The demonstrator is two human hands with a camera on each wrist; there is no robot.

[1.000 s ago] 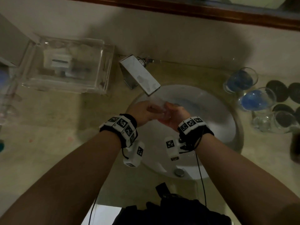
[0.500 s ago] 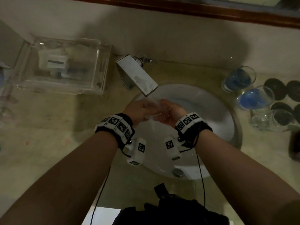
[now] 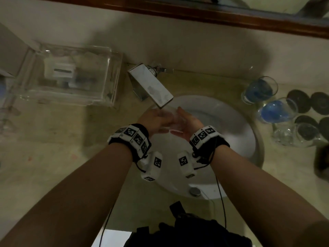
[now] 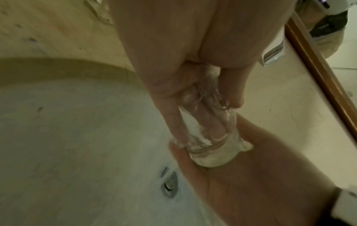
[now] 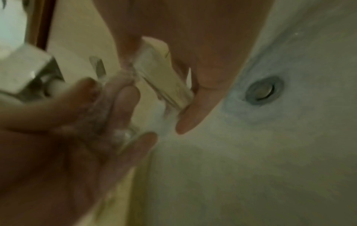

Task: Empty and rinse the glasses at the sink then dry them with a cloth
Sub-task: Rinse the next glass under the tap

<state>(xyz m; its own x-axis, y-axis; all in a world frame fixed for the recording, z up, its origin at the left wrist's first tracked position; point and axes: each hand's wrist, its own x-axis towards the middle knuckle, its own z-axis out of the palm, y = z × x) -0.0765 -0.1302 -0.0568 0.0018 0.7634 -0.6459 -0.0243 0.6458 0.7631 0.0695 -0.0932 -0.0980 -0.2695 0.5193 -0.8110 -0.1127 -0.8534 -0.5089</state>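
Observation:
A clear glass (image 3: 170, 122) is held over the white sink (image 3: 231, 139), just below the faucet spout (image 3: 153, 86). My left hand (image 3: 154, 120) has its fingers pushed inside the glass (image 4: 208, 146), with the thumb outside on its wall. My right hand (image 3: 187, 122) cradles the base in its palm (image 4: 251, 175), fingers lying along the side. In the right wrist view the wet glass (image 5: 164, 76) sits between the right hand (image 5: 203, 76) and the left hand (image 5: 96, 114). Two glasses with blue liquid (image 3: 260, 90) (image 3: 277, 111) stand at the right.
An empty clear glass (image 3: 293, 134) lies beside the blue ones, among dark round coasters (image 3: 302, 102). A clear plastic box (image 3: 71, 73) stands left of the faucet. The drain (image 5: 264, 90) is in the sink bottom. A dark object (image 3: 322, 161) is at the right edge.
Both hands have shifted the glass slightly up toward the spout. The right hand's fingers now point straighter along the glass.

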